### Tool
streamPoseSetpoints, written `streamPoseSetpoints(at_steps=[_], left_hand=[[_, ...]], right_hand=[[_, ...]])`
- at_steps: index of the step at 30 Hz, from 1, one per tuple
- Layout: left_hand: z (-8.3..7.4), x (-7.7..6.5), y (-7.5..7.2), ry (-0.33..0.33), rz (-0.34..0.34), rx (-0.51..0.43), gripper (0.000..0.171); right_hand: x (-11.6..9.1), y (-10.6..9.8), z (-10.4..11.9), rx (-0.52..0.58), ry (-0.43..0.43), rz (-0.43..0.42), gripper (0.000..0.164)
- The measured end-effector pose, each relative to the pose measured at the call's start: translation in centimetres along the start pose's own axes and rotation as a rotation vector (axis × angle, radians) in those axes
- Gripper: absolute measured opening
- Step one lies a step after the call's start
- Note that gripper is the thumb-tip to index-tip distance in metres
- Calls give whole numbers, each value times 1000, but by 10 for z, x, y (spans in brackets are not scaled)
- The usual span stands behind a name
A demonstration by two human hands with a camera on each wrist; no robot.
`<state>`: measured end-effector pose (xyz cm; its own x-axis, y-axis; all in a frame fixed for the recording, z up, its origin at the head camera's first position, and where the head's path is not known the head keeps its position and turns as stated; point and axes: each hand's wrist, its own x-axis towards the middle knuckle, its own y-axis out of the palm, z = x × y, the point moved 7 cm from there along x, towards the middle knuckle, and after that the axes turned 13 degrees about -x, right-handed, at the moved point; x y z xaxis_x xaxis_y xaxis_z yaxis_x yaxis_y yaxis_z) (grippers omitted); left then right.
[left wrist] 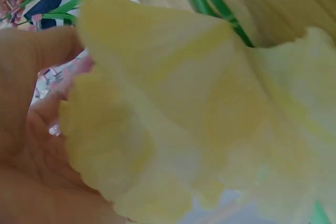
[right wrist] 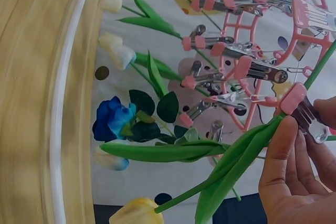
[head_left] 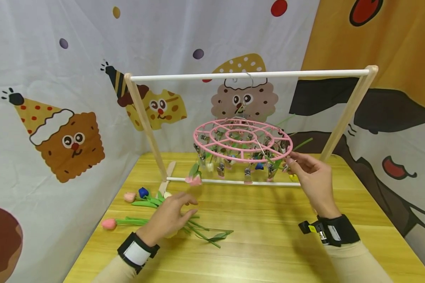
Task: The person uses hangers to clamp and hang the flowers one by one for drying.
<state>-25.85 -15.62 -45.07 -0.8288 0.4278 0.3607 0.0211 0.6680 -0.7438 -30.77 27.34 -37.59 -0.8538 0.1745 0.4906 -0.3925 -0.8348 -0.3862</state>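
Observation:
My right hand (head_left: 313, 179) is at the right rim of a pink round clip hanger (head_left: 242, 160). In the right wrist view its fingers pinch a pink-tipped metal clip (right wrist: 293, 99). A green stem runs through this clip, ending below in a yellow tulip (right wrist: 136, 212). My left hand (head_left: 170, 216) hovers over flowers on the left of the table, thumb apart from its loosely bent fingers. Close to the left wrist camera, a pale yellow ruffled flower (left wrist: 173, 87) covers much of that hand. A pink tulip (head_left: 109, 224) lies with its stem reaching under the left hand.
A wooden stand with a white top bar (head_left: 184, 76) carries the hanger by its hook. Other clips hold white tulips (right wrist: 111, 3) and a blue rose (right wrist: 113, 120). A blue flower (head_left: 143, 192) and a pale pink one (head_left: 129, 197) lie by the stand's left foot.

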Motion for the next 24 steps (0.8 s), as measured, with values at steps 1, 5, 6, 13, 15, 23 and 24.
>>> streamPoseSetpoints(at_steps=[1,5,6,13,15,23,24], left_hand=[[2,-1,1,-3,21,2,20],[8,-4,3,5,104,24,16],[9,-5,3,14,124,35,16],[10,-6,4,94,222,151,20],[11,-6,6,100,246,178,21],[16,-9,17,129,289,261,17],[16,-9,18,139,290,274,17]], right_hand=[[1,0,-1,-4,3,-1,30],[8,-2,-5,-25,4,-6,29],[10,-2,-6,-22,3,-8,30],[24,-7,-11,-11,-15,-30,33],[27,-8,-12,-11,-16,-35,33],[28,-7,-16,-11,-22,-32,36],[28,-7,-16,-14,-24,-31,35]])
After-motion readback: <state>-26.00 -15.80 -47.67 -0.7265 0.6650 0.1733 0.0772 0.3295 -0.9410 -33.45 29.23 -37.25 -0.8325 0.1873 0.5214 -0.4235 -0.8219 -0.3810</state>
